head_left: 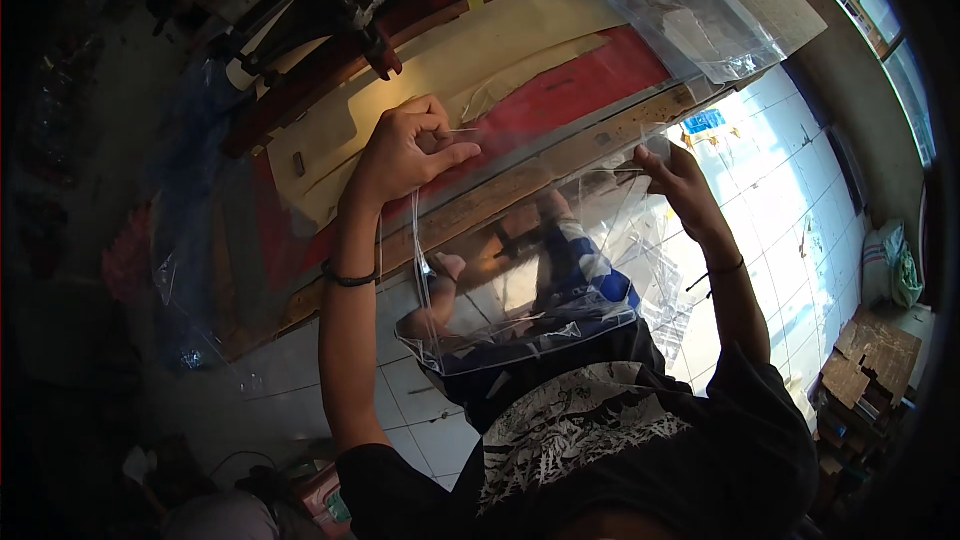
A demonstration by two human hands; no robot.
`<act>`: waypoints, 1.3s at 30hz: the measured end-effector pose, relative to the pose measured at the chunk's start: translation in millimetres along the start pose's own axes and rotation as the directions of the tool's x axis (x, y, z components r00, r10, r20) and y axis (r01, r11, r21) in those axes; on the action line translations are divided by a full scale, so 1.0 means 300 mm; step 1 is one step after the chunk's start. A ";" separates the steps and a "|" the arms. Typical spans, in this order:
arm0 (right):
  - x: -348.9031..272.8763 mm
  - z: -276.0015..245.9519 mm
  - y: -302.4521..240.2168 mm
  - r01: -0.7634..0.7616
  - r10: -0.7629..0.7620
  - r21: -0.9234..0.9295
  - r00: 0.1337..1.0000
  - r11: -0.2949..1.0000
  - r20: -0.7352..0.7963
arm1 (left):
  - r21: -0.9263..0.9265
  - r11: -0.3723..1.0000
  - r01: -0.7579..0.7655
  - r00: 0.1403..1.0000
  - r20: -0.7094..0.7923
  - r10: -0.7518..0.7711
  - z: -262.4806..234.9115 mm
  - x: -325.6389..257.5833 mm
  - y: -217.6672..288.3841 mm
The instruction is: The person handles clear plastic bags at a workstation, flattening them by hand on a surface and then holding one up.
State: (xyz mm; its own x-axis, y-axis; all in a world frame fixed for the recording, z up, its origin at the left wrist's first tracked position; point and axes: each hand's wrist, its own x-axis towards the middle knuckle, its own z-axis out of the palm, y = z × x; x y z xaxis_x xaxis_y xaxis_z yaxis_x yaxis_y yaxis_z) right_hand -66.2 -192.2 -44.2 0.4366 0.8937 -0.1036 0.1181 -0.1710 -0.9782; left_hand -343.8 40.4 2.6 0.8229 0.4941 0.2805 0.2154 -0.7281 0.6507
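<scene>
A clear plastic bag or cover [505, 335] with pale seamed edges hangs between my hands, in front of my lap. My left hand [415, 145] is raised over the worktable, fingers curled and thumb closed toward them on a thin pale edge of the plastic. Pale strips of that edge drop past my left wrist to the bag's lower left corner. Beyond the table's front edge, my right hand [680, 180] pinches the upper right part of the plastic. What lies inside its fingers is partly hidden. Through the film my legs and the tiled floor show.
Across the worktable's back stands a dark machine [350, 5] with a long red bar [440, 10]. Beneath it lie tan sheets [430, 75] and a red strip [590, 80]. More clear plastic covers [690, 15] rest at the far right. Wooden boards [870, 360] stand lower right.
</scene>
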 end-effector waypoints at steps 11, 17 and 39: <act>-0.055 -0.031 -0.171 0.240 -0.283 0.220 0.941 0.945 0.188 | -0.552 0.766 0.328 0.928 0.339 -0.153 -0.137 -0.076 0.008; -0.004 -0.039 -0.221 0.350 -0.385 0.162 0.859 0.923 0.338 | -0.547 0.810 0.211 0.977 0.153 -0.151 -0.169 -0.184 0.137; 0.043 0.133 -0.565 0.735 -0.197 -0.524 0.643 0.431 0.740 | -0.056 0.923 0.381 0.872 0.353 -0.339 -0.167 -0.306 0.304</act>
State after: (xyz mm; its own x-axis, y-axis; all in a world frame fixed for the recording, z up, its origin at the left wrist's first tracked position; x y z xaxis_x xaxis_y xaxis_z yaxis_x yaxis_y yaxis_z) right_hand -116.3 -135.2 113.2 -0.4026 0.9153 -0.0076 0.8387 0.3656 -0.4036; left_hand -426.0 -47.5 71.4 0.8300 0.5103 -0.2250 0.4833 -0.4569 0.7468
